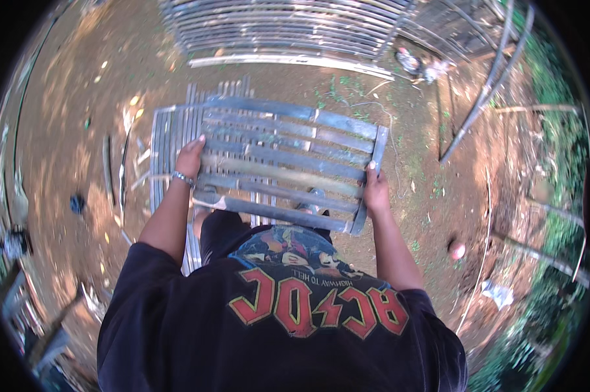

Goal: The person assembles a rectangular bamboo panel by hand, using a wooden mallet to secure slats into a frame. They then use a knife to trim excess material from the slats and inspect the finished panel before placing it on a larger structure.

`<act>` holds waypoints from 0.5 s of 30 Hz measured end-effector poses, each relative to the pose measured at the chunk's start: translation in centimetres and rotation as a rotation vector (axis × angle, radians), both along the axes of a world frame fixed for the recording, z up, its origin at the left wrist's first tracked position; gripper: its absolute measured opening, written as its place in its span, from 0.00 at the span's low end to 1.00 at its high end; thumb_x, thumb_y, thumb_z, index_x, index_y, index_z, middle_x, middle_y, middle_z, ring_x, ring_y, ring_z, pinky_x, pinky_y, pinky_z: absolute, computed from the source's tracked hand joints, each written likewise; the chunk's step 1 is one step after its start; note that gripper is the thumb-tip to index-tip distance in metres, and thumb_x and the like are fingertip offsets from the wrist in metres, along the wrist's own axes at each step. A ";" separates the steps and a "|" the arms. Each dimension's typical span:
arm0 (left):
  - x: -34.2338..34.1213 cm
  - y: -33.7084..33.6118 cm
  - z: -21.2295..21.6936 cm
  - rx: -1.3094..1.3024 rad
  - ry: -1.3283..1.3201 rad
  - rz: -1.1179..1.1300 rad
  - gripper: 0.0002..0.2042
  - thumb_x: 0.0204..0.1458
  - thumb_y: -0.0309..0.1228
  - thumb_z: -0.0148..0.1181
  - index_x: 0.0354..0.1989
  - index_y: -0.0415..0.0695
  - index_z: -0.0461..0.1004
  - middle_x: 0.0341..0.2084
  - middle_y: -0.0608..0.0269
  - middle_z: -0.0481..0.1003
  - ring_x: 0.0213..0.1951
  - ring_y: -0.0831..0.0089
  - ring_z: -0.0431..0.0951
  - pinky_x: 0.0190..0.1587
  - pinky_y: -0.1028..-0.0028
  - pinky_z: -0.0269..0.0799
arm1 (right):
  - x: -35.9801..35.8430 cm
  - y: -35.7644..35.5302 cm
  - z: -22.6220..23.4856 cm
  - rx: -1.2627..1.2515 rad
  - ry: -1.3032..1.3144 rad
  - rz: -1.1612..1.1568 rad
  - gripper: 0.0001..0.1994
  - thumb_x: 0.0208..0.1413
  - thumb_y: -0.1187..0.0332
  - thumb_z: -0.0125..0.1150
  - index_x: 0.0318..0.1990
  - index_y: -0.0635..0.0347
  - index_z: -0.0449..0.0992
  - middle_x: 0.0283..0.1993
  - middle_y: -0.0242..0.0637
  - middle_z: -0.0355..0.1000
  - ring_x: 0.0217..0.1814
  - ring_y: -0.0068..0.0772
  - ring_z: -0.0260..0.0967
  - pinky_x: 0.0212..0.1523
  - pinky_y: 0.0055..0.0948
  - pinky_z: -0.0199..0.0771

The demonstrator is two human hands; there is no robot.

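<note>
With fingers curling closed, the left hand (pixel 190 160) is gripping the panel (pixel 275 172) at its left end and the right hand (pixel 375 191) at its right, fingertips partly hidden. The panel is hovering before the shirt (pixel 197 326), partly over another slatted piece (pixel 156 153). Beyond, a larger rack (pixel 282 31) is stretching across the dirt (pixel 66 117).

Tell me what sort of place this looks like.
Most likely an outdoor yard, perhaps a rural one. The ground is mostly bare brown dirt, green plants run along the right side, and a large slatted structure sits beyond the slatted panel being held.
</note>
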State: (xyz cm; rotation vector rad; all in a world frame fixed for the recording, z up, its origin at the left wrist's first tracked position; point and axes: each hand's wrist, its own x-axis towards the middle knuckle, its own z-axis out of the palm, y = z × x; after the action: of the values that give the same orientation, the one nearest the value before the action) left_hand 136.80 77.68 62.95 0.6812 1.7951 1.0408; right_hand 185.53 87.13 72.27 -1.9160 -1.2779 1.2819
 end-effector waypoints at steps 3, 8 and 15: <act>2.0 -5.4 1.2 0.047 -0.460 0.128 0.29 0.63 0.53 0.53 0.57 0.37 0.73 0.47 0.55 0.80 0.45 0.71 0.78 0.49 0.70 0.72 | 2.4 4.4 -2.7 -0.215 0.029 0.097 0.26 0.68 0.43 0.48 0.46 0.60 0.73 0.32 0.33 0.69 0.25 0.26 0.65 0.24 0.29 0.69; 9.1 -17.0 3.6 0.298 -0.950 0.515 0.40 0.61 0.60 0.50 0.70 0.38 0.57 0.57 0.52 0.74 0.56 0.64 0.75 0.57 0.69 0.70 | 4.9 7.5 -3.8 -0.512 0.036 0.265 0.26 0.68 0.42 0.48 0.49 0.60 0.73 0.34 0.34 0.70 0.24 0.31 0.67 0.23 0.34 0.72; 32.3 -26.3 -5.1 -0.174 -0.799 1.147 0.45 0.57 0.66 0.49 0.71 0.41 0.54 0.65 0.44 0.65 0.68 0.50 0.63 0.65 0.44 0.59 | 0.2 2.7 -11.5 -0.709 0.135 0.398 0.24 0.72 0.51 0.45 0.61 0.62 0.66 0.50 0.43 0.72 0.42 0.41 0.74 0.38 0.44 0.80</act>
State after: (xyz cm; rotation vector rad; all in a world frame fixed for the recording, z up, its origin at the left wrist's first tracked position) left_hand 169.10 51.34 57.81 -0.9182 1.4207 1.5273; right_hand 185.70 89.82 60.79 -2.0098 -1.2776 2.2681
